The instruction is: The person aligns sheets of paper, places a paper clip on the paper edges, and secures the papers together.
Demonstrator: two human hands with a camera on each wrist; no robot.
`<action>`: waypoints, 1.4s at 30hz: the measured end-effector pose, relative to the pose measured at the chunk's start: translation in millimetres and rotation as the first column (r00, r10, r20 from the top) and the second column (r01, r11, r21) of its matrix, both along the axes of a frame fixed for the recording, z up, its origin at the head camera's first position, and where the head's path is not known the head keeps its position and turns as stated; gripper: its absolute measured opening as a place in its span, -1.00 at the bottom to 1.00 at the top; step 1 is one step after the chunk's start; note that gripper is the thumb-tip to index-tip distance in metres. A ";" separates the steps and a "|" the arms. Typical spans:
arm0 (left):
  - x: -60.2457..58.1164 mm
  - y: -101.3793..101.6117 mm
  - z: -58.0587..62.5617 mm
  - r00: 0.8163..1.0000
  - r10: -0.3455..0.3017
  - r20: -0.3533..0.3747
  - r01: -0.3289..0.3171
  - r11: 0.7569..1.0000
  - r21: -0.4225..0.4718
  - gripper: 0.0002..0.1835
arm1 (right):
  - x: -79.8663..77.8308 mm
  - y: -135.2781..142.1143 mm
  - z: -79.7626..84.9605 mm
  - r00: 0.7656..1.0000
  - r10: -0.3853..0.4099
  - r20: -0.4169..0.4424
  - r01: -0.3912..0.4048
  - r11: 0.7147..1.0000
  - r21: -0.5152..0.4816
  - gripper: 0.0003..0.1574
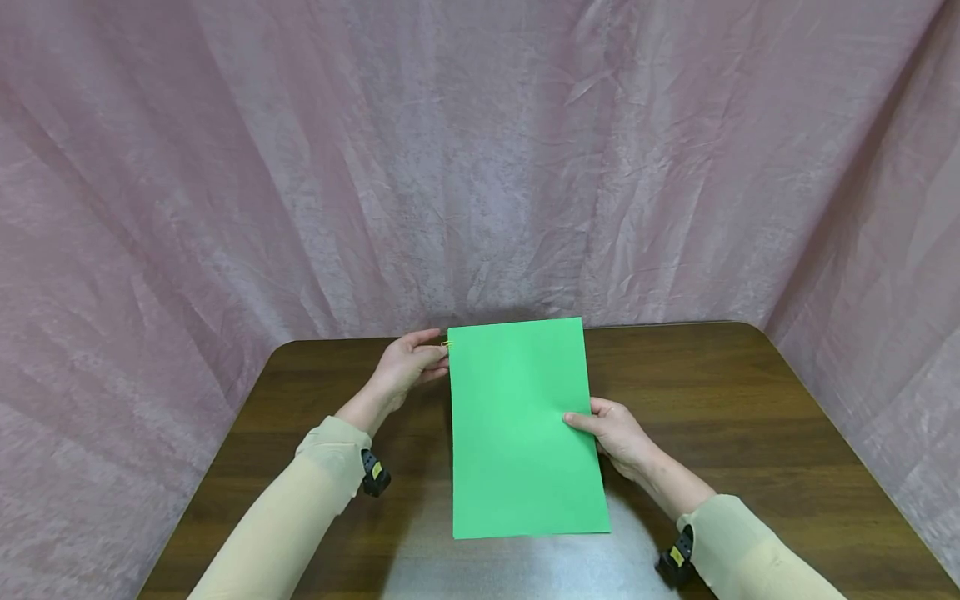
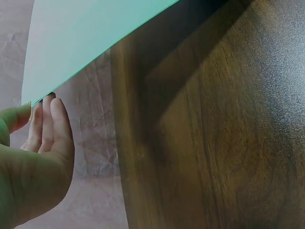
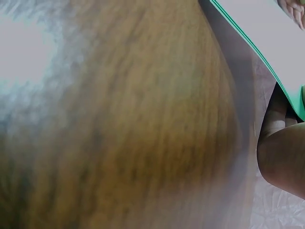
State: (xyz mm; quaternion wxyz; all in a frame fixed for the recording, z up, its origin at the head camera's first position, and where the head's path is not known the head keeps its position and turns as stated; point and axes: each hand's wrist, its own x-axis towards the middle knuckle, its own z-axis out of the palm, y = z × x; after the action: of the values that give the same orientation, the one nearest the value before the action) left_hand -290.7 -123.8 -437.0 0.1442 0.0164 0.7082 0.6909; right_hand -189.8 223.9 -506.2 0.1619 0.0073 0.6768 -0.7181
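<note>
A stack of green paper sheets [image 1: 525,442] is held up above the table, its layered edges showing in the right wrist view. At the sheets' upper left edge sits a small yellow wire paper clip [image 1: 447,342], mostly hidden by the fingertips. My left hand [image 1: 408,364] pinches the clip there, the thumb in front. In the left wrist view, the left hand [image 2: 40,162] has its thumb at the paper's corner and its other fingers behind. My right hand [image 1: 618,433] grips the right edge, thumb on the front face, fingers behind the sheets.
The brown wooden table [image 1: 712,392] has rounded far corners and a bright reflection near the front. A pink crinkled curtain [image 1: 480,167] hangs right behind it and along both sides. Each wrist carries a small black camera [image 1: 375,473].
</note>
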 end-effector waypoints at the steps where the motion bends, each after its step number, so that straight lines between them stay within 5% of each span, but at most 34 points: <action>1: -0.1 0.3 -0.3 1.000 -0.002 0.001 0.002 1.000 -0.005 -0.46 | -0.1 0.0 0.0 1.000 -0.002 0.000 0.002 1.000 -0.005 -0.46; 14: 1.6 3.7 -1.2 0.998 0.050 0.029 -0.049 0.998 -0.032 -0.72 | -0.5 0.5 0.8 1.000 0.009 -0.009 -0.009 1.000 0.008 -0.49; 22: 2.8 3.6 -2.3 0.999 0.049 0.013 -0.048 0.996 -0.078 -0.73 | -0.4 -0.6 1.0 0.999 0.014 -0.031 -0.012 0.997 0.078 -0.52; 42: 3.8 9.9 -3.2 0.997 0.073 -0.014 -0.073 0.997 -0.029 -0.61 | 1.2 -4.7 1.8 1.000 0.009 -0.011 -0.009 1.000 0.015 -0.48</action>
State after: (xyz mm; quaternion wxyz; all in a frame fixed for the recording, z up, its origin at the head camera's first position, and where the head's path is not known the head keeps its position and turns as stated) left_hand -287.0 -113.9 -440.2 0.1143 -0.0070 0.7193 0.6852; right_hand -188.6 219.2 -504.4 0.1612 0.0015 0.6831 -0.7123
